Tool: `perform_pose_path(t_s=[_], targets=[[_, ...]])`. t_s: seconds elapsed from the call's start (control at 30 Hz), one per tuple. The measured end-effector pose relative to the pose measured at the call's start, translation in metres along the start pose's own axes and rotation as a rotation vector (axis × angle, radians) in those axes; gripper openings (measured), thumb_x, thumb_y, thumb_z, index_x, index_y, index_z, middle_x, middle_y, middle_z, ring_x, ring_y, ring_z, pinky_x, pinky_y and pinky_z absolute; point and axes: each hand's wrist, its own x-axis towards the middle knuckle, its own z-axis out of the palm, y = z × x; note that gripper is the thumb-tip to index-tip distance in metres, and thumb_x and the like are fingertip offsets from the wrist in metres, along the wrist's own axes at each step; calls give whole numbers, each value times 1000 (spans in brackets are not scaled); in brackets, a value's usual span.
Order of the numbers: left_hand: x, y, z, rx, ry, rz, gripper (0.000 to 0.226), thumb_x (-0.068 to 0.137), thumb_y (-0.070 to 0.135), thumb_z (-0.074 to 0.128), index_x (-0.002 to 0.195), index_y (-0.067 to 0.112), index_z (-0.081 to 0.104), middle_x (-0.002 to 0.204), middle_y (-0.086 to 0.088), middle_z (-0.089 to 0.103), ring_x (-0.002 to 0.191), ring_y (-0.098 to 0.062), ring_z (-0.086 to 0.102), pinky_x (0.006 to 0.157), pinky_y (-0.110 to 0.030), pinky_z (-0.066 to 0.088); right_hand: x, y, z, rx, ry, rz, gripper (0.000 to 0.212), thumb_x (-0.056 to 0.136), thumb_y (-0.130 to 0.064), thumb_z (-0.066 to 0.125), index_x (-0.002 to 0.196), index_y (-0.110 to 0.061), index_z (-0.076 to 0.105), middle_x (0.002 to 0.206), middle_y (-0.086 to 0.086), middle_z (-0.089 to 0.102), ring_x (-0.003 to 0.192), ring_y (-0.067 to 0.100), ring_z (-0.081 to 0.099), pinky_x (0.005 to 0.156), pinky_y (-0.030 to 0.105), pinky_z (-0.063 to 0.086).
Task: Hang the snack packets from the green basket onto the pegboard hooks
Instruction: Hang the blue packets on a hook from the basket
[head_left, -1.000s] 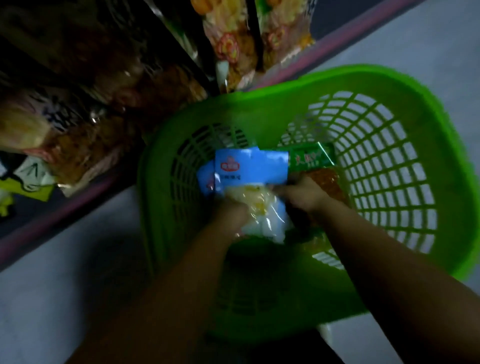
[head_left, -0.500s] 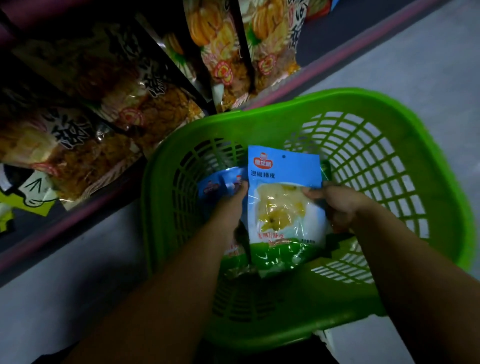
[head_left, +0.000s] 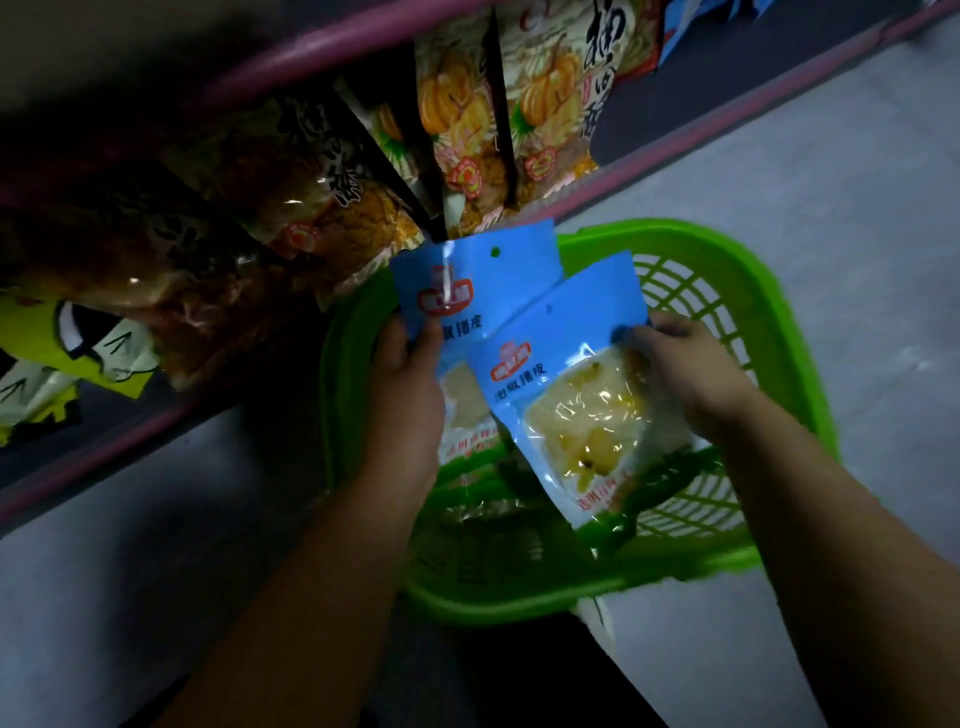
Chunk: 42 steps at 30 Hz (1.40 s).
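Two blue snack packets are up out of the green basket (head_left: 769, 291), one in each hand. The left hand (head_left: 410, 384) pinches the rear packet (head_left: 478, 280) at its left edge, thumb on the front face, fingers curled behind; that packet stands nearly upright above the grip, and a punched hang hole shows near its top. The right hand (head_left: 691, 374) pinches the front packet (head_left: 582, 395) at its right edge, fingers wrapped over the clear window; this packet tilts and overlaps the rear one, its lower end hanging down below the grip toward the basket floor.

The packets look light, thin and floppy, with glossy film that is likely slippery and a soft, wet-looking filling in the lower half. The flat blue header is probably the stiffest part, so the best hold for hanging is just under the hole, leaving it free.

Both forearms reach forward over the basket's near rim, wrists roughly level, hands near each other. Beyond the left grip, bagged snacks (head_left: 467, 119) fill a shelf. No pegboard hooks are visible.
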Motion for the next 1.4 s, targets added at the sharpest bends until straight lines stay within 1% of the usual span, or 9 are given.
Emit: perform_pose_path(t_s=[0.13, 0.33, 0.53, 0.63, 0.7, 0.77, 0.9, 1.1, 1.4], targets=[[-61, 89, -15, -122, 94, 21, 24, 94, 19, 50, 117, 21, 56, 83, 9, 74, 75, -9, 71, 63, -25, 54, -84, -94, 2, 50, 3, -69, 34, 81, -16, 63, 50, -20, 49, 42, -10, 41, 34, 5, 33, 36, 14, 25], [-181, 290, -52, 79, 287, 141, 13, 83, 37, 45, 81, 30, 56, 81, 17, 59, 73, 13, 56, 77, -15, 46, -233, -282, -9, 201, -153, -153, 14, 82, -25, 71, 71, -18, 70, 60, -9, 69, 51, 5, 61, 48, 16, 47], [-306, 504, -86, -78, 439, 322, 27, 82, 41, 65, 101, 23, 66, 109, -3, 69, 108, -23, 63, 97, -51, 47, -376, -456, 1, 296, -386, -277, 12, 89, -23, 64, 83, -20, 75, 85, -4, 76, 79, 13, 72, 70, 27, 56], [-355, 570, -114, -129, 525, 399, 44, 72, 58, 67, 98, 23, 72, 99, 3, 74, 97, -18, 68, 89, -49, 53, -427, -516, 22, 303, -510, -382, 18, 91, -23, 61, 82, -25, 76, 87, -4, 76, 82, 15, 71, 74, 31, 56], [-375, 603, -134, -153, 556, 506, 19, 85, 42, 63, 80, 29, 76, 86, 8, 75, 86, -12, 70, 80, -38, 56, -454, -551, 42, 296, -576, -468, 20, 92, -22, 59, 79, -18, 73, 81, -4, 76, 75, 13, 70, 68, 27, 54], [-391, 633, -155, -198, 595, 615, 25, 91, 27, 59, 73, 30, 76, 82, 12, 75, 83, -7, 70, 73, -29, 56, -476, -581, 64, 305, -638, -547, 19, 92, -22, 60, 79, -15, 72, 85, -1, 76, 81, 19, 70, 74, 31, 54], [-417, 686, -201, -199, 567, 765, 16, 93, 28, 56, 89, 23, 71, 83, 6, 75, 70, -8, 70, 57, -21, 53, -519, -628, 101, 285, -643, -734, 22, 93, -24, 59, 75, -17, 70, 73, -8, 74, 67, 7, 69, 58, 19, 52], [-432, 767, -268, -229, 447, 964, 16, 85, 33, 60, 83, 28, 75, 90, 3, 76, 82, -15, 72, 64, -27, 55, -580, -694, 156, 313, -531, -1051, 21, 90, -26, 59, 72, -24, 69, 65, -24, 70, 62, -12, 60, 56, 7, 45], [-440, 857, -304, -211, 170, 1153, 12, 78, 23, 64, 82, 27, 75, 84, -1, 76, 74, -17, 73, 58, -26, 55, -635, -754, 174, 437, -425, -1194, 20, 75, -44, 58, 76, -34, 75, 71, -10, 74, 62, 2, 67, 52, 15, 50]])
